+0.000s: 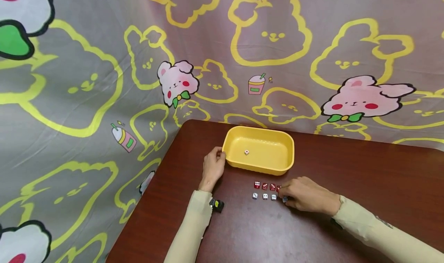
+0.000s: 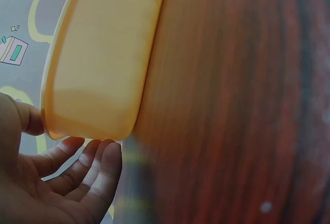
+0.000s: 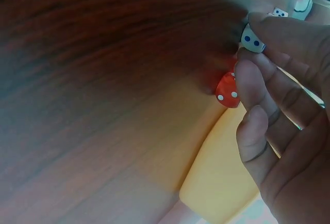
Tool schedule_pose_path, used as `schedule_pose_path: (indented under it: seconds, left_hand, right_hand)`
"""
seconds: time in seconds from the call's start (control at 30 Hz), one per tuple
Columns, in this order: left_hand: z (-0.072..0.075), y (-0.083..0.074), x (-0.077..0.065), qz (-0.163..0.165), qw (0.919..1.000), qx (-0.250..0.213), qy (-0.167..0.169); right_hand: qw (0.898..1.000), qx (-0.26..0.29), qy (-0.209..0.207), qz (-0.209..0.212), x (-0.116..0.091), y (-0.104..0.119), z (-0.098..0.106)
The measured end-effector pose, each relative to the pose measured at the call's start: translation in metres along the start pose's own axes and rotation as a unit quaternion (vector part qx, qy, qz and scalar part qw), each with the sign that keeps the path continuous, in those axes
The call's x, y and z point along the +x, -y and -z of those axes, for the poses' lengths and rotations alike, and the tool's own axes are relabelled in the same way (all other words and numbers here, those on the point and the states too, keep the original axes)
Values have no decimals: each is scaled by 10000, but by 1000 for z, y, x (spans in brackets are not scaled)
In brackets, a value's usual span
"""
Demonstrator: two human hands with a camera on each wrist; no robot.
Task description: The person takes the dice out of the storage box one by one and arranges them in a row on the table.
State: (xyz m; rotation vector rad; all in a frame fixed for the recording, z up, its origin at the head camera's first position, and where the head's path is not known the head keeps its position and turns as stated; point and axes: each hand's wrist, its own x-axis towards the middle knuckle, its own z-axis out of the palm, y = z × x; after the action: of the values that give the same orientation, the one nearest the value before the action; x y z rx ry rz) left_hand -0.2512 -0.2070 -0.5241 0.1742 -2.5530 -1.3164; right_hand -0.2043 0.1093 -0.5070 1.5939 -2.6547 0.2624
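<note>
My right hand pinches a white die with blue pips between thumb and fingers, at the right end of a row of white dice. Just behind that row, red dice with white pips form a second row, and the rightmost red die is partly covered by my fingers. At the left end of a yellow tray, my left hand holds the rim, thumb on the edge and fingers against the outer wall. Inside the tray lies a single white die.
The dark brown wooden table carries everything. Patterned cloth hangs along its back and left sides. A small black device sits at my left wrist. The tray stands behind the dice rows, near the back edge.
</note>
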Motion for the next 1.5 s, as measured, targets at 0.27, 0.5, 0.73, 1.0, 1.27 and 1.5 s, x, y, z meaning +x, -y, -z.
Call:
schedule_pose_path:
  seconds: [0.27,0.5,0.73,1.0,1.27,1.5]
  left_hand:
    - [0,0,0,-19,10000,13,19]
    - [0,1,1,-32,10000,4,-4]
    - [-1,2,2,-14,9999,117,-37]
    - [-1,2,1,-3,10000,96,1]
    - [-2,1,2,-62,10000,44,-19]
    - [-1,1,1,-1,10000,52,-33]
  right_hand:
    - [10000,3,-36,16,-1,2,3]
    - [9999,-40,-131,-26,-3,1,10]
    - [9994,-106,-323,2,-3,2,17]
    - [9995,-174,-243,100,6,4,28]
    - [9976,-414,-476,287,19,4,39]
    - [9965,-421,-551,474,37,3,50]
